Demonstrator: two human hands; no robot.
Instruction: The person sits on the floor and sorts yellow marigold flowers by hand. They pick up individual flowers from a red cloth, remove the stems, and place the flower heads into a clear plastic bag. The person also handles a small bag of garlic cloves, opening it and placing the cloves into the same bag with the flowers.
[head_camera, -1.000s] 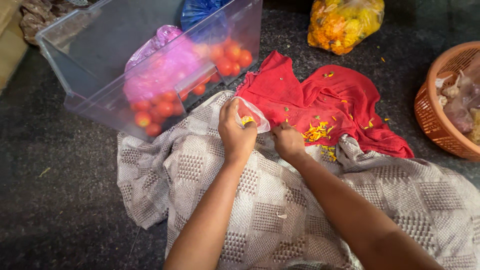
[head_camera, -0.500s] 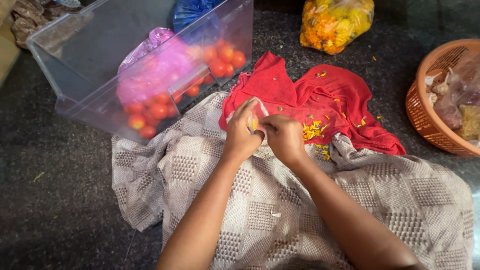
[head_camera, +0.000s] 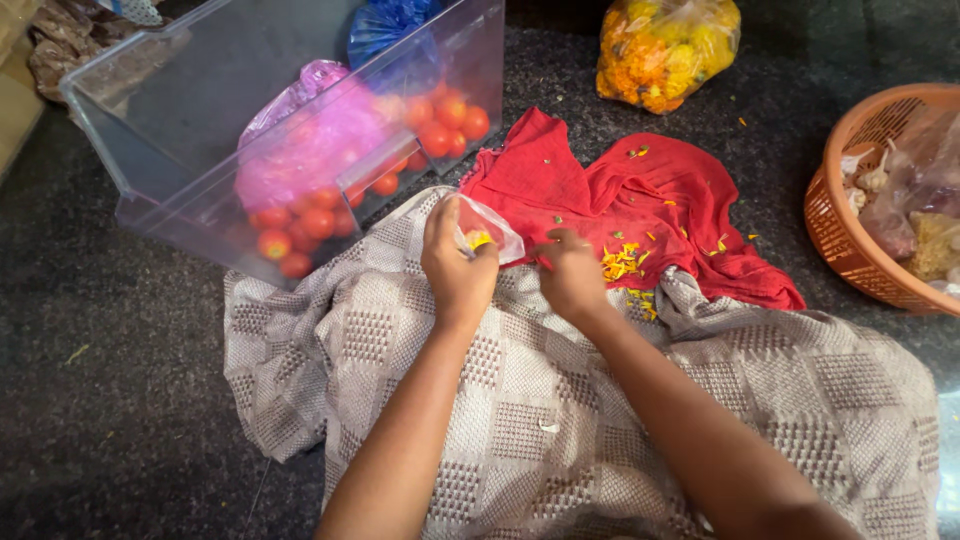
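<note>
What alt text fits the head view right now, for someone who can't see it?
The left hand holds a small clear bag with yellow petals inside, while the right hand pinches at loose petals on a red cloth. A clear bin of tomatoes sits nearby.

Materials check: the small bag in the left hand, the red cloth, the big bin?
Small bag: looks like thin clear plastic film, glossy and crinkled, yellow bits showing through. Red cloth: soft woven fabric, matte, rumpled in folds, probably cotton. Bin: rigid clear plastic, smooth and slightly frosted; tomatoes show through its wall.
</note>
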